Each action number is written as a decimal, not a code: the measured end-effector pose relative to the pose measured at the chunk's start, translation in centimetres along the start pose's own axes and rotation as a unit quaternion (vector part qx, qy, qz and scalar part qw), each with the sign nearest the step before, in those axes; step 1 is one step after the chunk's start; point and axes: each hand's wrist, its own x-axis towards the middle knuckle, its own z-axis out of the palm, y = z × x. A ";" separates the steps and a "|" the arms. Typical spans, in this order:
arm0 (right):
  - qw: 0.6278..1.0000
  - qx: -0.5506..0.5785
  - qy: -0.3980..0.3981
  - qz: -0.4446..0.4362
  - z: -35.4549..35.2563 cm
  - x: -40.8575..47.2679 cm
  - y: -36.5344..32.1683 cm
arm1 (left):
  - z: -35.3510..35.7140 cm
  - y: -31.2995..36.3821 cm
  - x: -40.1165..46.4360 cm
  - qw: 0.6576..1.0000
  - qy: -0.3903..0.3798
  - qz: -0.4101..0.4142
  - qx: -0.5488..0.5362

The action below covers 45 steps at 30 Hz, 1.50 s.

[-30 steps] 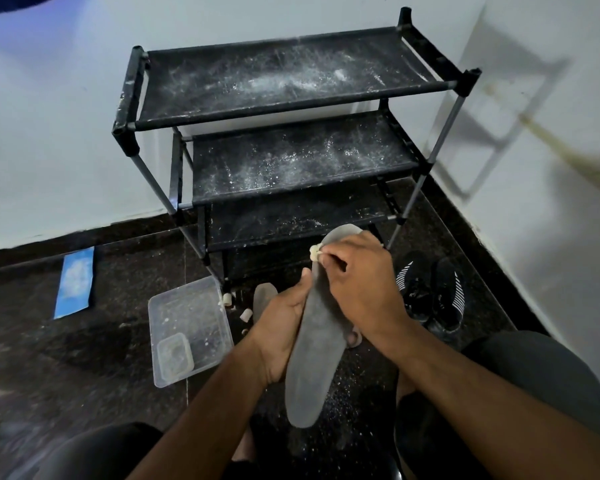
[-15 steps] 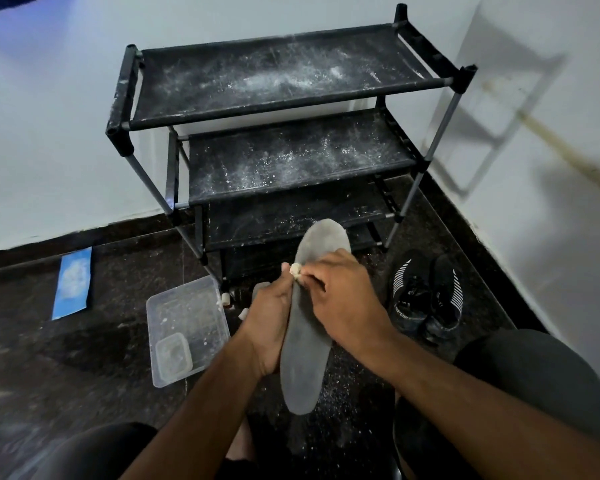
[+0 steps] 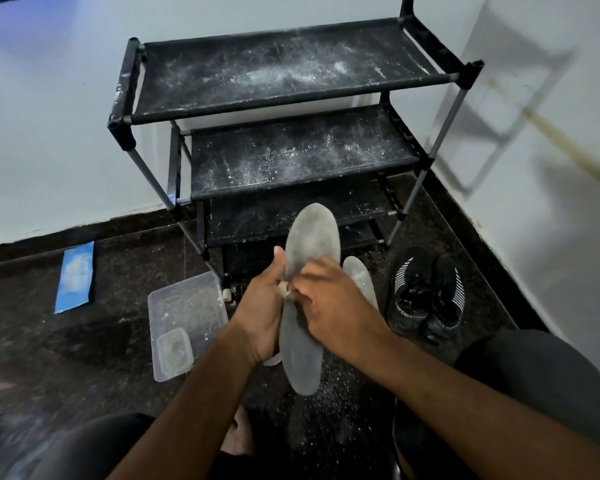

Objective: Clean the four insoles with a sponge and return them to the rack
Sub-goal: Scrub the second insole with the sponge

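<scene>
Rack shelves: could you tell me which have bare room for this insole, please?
The rack's dusty top shelf and second shelf hold nothing. The floor at its foot is crowded: plastic tub, another insole, black shoes.

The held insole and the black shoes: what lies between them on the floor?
In the head view, a second insole lies between the held insole and the shoes.

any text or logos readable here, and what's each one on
"SPORT", partly legible white letters on the side of the left black shoe; the first letter is hard to make out.
The blue strip on the floor shows only pale smudges, no readable text.
The grey insole, rack and plastic container show none.
</scene>
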 end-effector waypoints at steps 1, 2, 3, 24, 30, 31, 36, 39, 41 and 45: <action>1.000 0.008 -0.018 -0.012 0.2 -0.2 -0.2 | -0.2 0.3 0.0 1.000 -0.003 0.008 -0.008; 0.999 0.011 -0.023 -0.022 0.2 -0.1 -0.2 | -0.2 0.5 -0.1 1.000 -0.003 0.016 -0.013; 1.000 0.007 -0.007 -0.028 -0.1 0.2 0.0 | -0.2 0.5 -0.1 1.000 0.000 0.020 -0.017; 0.909 0.295 0.056 0.288 -1.8 0.8 2.3 | -1.5 0.2 1.0 0.978 0.144 0.141 0.053; 0.911 0.268 0.056 0.310 0.8 0.3 3.2 | -1.0 -1.4 1.6 0.949 0.260 0.125 0.127; 0.911 0.254 0.054 0.322 1.6 0.2 3.7 | -1.2 -1.9 1.9 0.938 0.285 0.135 0.146; 0.928 0.138 0.028 0.344 6.8 2.1 7.1 | -4.1 -4.7 4.8 0.880 0.358 0.161 0.268; 0.921 0.111 0.008 0.373 11.1 4.3 10.2 | -6.9 -5.7 7.9 0.858 0.378 0.146 0.316; 0.917 0.086 -0.017 0.389 13.5 5.1 12.2 | -9.1 -6.7 10.5 0.852 0.398 0.126 0.317; 0.900 0.037 -0.063 0.429 19.5 6.6 16.6 | -12.9 -8.0 15.4 0.830 0.430 0.105 0.340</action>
